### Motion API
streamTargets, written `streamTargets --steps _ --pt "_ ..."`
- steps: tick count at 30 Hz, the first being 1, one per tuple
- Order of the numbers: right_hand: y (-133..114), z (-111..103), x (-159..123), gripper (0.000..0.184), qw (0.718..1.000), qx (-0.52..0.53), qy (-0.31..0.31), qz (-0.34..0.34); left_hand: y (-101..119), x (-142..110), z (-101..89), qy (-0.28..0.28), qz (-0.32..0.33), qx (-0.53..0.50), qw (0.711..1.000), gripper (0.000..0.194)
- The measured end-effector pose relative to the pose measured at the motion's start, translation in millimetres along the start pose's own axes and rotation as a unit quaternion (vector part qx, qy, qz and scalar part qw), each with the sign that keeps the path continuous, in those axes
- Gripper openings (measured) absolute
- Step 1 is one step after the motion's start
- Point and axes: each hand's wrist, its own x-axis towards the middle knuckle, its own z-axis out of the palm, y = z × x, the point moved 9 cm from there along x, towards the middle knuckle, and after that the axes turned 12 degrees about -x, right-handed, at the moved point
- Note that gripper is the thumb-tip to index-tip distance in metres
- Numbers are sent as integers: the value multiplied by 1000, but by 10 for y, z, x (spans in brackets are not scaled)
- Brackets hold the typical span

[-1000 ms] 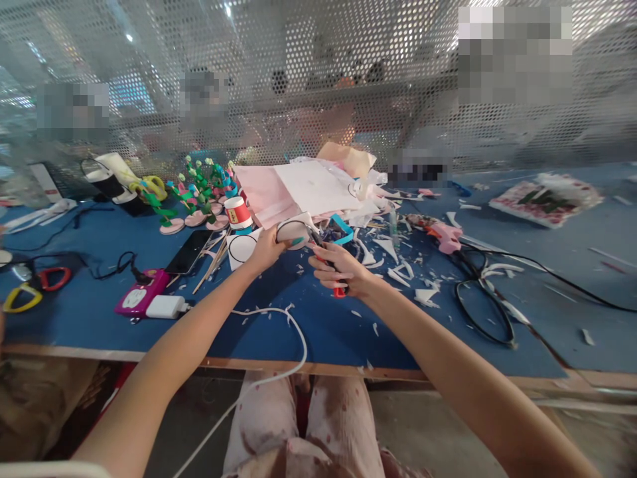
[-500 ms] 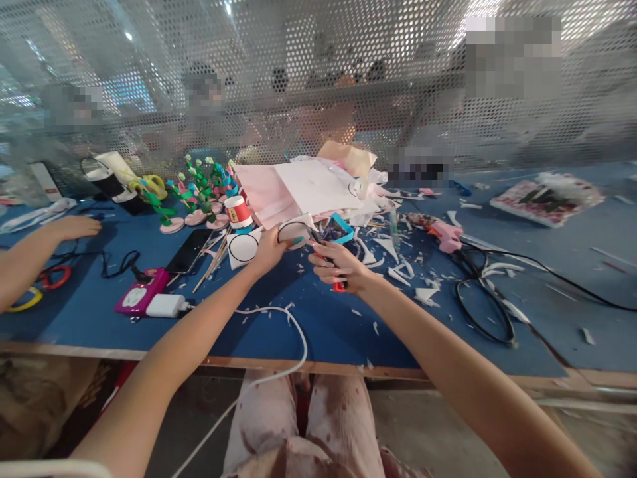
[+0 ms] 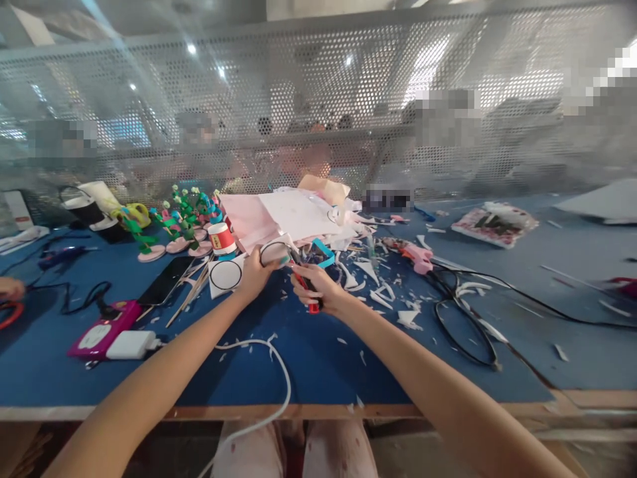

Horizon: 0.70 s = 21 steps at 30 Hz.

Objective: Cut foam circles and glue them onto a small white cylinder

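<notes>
My left hand [image 3: 257, 273] pinches a piece of white paper [image 3: 275, 252] with a black circle drawn on it. Red-handled scissors [image 3: 312, 302] are in my right hand [image 3: 318, 287], their blades at the right edge of that paper. Whether the blades are parted I cannot make out. Just left of my left hand lies another white paper square [image 3: 225, 275] with a black circle. A red and white paper cup [image 3: 221, 239] stands behind it. Close behind my right hand is a bright blue strip [image 3: 323, 253] bent into a loop.
Paper scraps [image 3: 383, 295] litter the table right of my hands, near a pink glue gun [image 3: 418, 257] with a black cable. A phone [image 3: 166, 280], a magenta power strip [image 3: 104, 328] and small craft plants [image 3: 192, 222] lie leftward. Another person's hand [image 3: 10, 289] holds a red ring-shaped handle.
The view has tilted up and shifted right, so the table sits lower and more left. My hands keep hold of paper and scissors. The other person's hand has come nearer to the red handle.
</notes>
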Motion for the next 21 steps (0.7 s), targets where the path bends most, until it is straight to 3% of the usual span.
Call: streamTargets --steps 4,7,9,15,21 --pt "-68 -156 34 40 994 -69 65 -56 34 101 86 10 16 -8 1000 28" --pt "-124 -241 10 41 987 -94 96 -94 91 143 168 -6 45 -32 998 40" --pt "-136 -233 -8 42 986 -91 83 -109 124 139 180 -9 65 -33 997 43" --pt "-86 -155 -4 41 989 -87 35 -113 51 132 130 6 60 -20 998 26" --pt "-82 -199 -30 39 988 -96 56 -108 43 153 101 24 77 -28 996 23"
